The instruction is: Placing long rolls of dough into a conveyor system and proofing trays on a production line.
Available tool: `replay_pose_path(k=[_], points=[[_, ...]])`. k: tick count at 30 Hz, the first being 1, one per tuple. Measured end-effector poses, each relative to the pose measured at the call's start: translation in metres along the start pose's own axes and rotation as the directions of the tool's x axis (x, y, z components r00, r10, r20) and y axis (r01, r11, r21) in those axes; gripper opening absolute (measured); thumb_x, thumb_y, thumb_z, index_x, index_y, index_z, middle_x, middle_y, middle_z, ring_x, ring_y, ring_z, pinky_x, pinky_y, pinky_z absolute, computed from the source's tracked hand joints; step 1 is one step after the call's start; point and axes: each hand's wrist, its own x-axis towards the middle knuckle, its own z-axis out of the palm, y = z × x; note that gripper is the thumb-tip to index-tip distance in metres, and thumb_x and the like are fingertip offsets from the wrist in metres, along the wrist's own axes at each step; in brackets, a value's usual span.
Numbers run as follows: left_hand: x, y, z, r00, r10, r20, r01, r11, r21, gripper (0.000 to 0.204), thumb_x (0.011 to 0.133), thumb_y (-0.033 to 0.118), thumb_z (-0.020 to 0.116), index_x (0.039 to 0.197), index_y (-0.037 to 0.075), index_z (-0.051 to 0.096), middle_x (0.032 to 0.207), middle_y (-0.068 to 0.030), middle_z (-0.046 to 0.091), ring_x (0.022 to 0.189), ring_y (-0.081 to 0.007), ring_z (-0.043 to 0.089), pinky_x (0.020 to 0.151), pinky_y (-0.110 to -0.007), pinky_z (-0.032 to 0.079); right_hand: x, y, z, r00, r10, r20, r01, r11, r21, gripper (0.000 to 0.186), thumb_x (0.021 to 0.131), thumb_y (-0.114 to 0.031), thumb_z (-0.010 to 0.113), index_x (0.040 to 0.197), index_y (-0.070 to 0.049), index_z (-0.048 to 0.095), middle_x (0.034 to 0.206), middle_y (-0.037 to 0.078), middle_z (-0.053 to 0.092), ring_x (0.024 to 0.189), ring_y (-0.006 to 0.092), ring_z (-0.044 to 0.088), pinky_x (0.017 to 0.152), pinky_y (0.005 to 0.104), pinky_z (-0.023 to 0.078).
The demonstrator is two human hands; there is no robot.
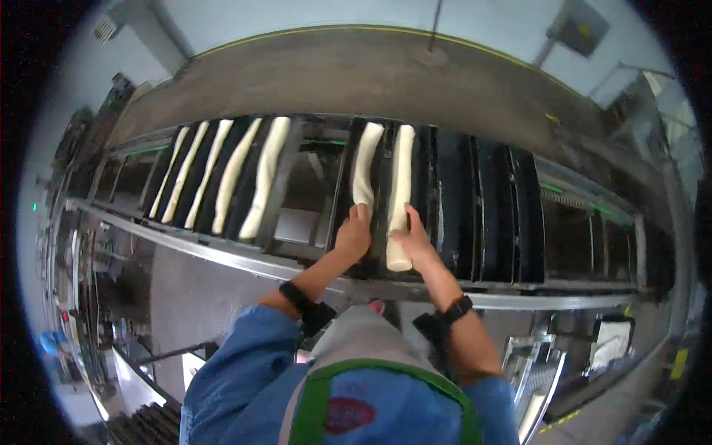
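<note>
Two long cream-coloured dough rolls lie side by side in front of me, over a black tray with long grooves (495, 211). My left hand (354, 236) is closed round the near end of the left dough roll (363, 163), which bends along its length. On the thicker, straighter right dough roll (401, 167), my right hand (415, 241) grips from the right side, with its thumb on top. That roll's blunt near end sticks out toward me past the hand. The left fingertips are partly hidden by the roll. Grooves to the right of my right hand hold no dough.
Several more dough rolls (265, 178) lie in another black grooved tray at the left. Both trays rest on a conveyor frame with a metal rail (185, 248) along its near side. A metal rack (535, 382) stands at the lower right. A pole (433, 33) rises behind the conveyor.
</note>
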Motion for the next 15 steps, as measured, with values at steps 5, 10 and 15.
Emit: replay_pose_path(k=[5, 10, 15], points=[[-0.005, 0.061, 0.025, 0.982, 0.120, 0.147, -0.079, 0.964, -0.256, 0.051, 0.071, 0.005, 0.050, 0.116, -0.002, 0.027, 0.113, -0.0270, 0.035, 0.094, -0.0445, 0.045, 0.080, -0.047, 0.040, -0.016, 0.022, -0.058, 0.925, -0.376, -0.053, 0.220, 0.645, -0.732, 0.069, 0.071, -0.002, 0.052, 0.131, -0.014, 0.022, 0.121, 0.024, 0.030, 0.105, 0.0422, 0.038, 0.088, 0.0409, 0.035], [0.024, 0.091, 0.085, 0.944, 0.270, 0.188, -0.180, 0.902, -0.391, 0.063, 0.067, 0.005, 0.052, 0.121, -0.008, 0.022, 0.116, -0.0294, 0.032, 0.110, -0.0411, 0.034, 0.094, -0.042, 0.028, -0.093, 0.012, -0.129, 0.873, -0.471, -0.126, 0.313, 0.740, -0.594, 0.054, 0.073, -0.008, 0.056, 0.122, -0.010, 0.035, 0.123, 0.022, 0.031, 0.107, 0.0385, 0.041, 0.086, 0.0414, 0.039], [0.021, 0.148, 0.132, 0.925, 0.352, 0.141, -0.285, 0.891, -0.354, 0.068, 0.066, 0.002, 0.050, 0.125, -0.009, 0.017, 0.126, -0.0298, 0.024, 0.117, -0.0423, 0.025, 0.098, -0.041, 0.021, -0.242, 0.088, -0.279, 0.567, -0.621, -0.541, -0.213, 0.524, -0.825, 0.048, 0.062, -0.001, 0.057, 0.109, -0.003, 0.047, 0.108, 0.018, 0.047, 0.101, 0.0348, 0.045, 0.083, 0.0417, 0.039]])
